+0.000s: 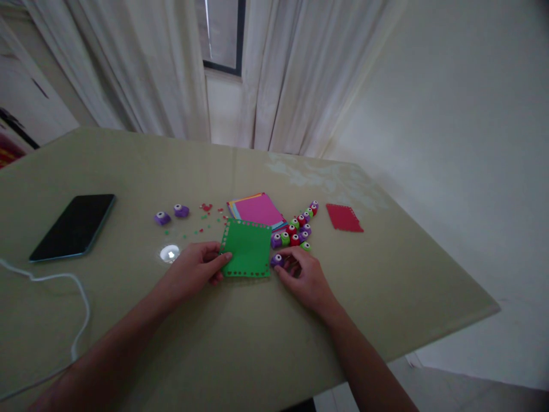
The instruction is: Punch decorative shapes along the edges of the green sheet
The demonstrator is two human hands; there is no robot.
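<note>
My left hand pinches the left edge of a green paper square, which has small shapes punched along its edges. At the right of the paper, my right hand is closed on a small purple craft punch with a white round top. Just beyond that hand, several red, green and purple craft punches stand in a slanting cluster. Behind the green square lies a stack of coloured paper squares, pink on top. Tiny red and green cut-outs are scattered to the left.
Two more purple punches sit left of the cut-outs. A red punched paper square lies at the right. On the table's left are a dark tablet and a white cable. White curtains hang behind the table.
</note>
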